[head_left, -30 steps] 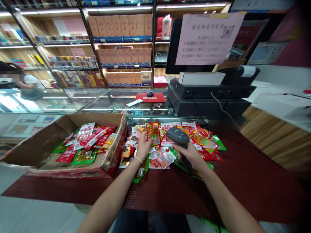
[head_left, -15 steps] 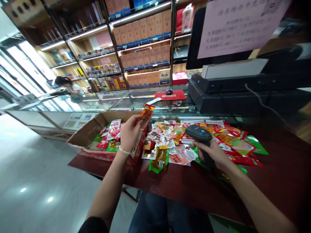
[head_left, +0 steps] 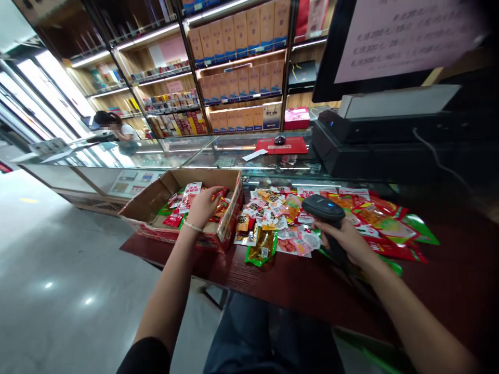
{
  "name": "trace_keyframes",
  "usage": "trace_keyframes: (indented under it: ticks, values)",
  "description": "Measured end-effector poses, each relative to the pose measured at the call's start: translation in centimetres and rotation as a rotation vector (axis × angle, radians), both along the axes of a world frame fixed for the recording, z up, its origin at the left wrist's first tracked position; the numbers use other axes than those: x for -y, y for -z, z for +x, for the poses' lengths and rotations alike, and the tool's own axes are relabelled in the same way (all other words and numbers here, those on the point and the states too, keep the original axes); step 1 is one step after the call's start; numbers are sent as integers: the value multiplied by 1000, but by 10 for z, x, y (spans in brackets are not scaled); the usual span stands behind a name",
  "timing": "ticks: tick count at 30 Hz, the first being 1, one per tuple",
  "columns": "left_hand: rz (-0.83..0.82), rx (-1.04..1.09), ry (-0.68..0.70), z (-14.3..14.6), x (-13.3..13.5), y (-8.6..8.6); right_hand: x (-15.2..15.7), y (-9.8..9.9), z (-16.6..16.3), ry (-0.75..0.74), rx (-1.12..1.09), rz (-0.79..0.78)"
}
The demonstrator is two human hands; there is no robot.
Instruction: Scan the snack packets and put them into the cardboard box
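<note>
My left hand point(head_left: 203, 208) is inside the cardboard box point(head_left: 134, 213), above the snack packets point(head_left: 191, 193) lying there. Its visible fingers are stretched out and look apart. Right by them lies a red snack packet point(head_left: 222, 206), partly covered by the hand. A black barcode scanner point(head_left: 324, 206) is gripped in my right hand point(head_left: 349, 240), with a small blue light on its top. The scanner is held over a spread of snack packets point(head_left: 268, 205) on the dark red tabletop. A green-edged packet point(head_left: 262, 248) lies nearest me between the hands.
Behind the packets runs a glass counter point(head_left: 230, 156) with a computer mouse point(head_left: 279, 140) on a red mat point(head_left: 296, 147). A monitor point(head_left: 327, 62) and black equipment point(head_left: 351, 156) stand at right. A person point(head_left: 117, 132) is at the far left, before stocked shelves.
My left hand has moved left and down into the box with the red packet, which now lies among the others. My right hand still holds the scanner. The view has shifted slightly.
</note>
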State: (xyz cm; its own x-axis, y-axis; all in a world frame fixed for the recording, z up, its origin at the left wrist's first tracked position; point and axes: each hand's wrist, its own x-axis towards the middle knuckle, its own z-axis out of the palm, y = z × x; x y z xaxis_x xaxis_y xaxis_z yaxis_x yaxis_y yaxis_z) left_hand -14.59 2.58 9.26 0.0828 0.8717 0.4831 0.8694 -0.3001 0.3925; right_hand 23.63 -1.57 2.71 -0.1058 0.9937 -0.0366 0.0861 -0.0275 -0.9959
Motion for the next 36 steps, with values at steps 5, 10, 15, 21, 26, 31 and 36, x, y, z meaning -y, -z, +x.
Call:
trace_keyframes:
  ticks: [5,10,15,21,26,31,36]
  values:
    - [58,-96,22,35,22,-22,-2,4,8,-2,-27,58]
    - [19,24,259,97,27,-11,-5,4,15,54,-68,31]
    - [-105,72,349,145,-10,40,-3,0,17,61,-81,33]
    - [-125,184,421,171,-52,92,-4,0,18,59,-84,17]
    - [-74,116,391,178,-51,114,-5,-1,16,85,-61,-12]
    - [-19,1,388,180,-40,117,-7,3,13,77,-32,-5]
    - [39,-72,409,178,-31,113,-17,-6,9,84,-32,34]
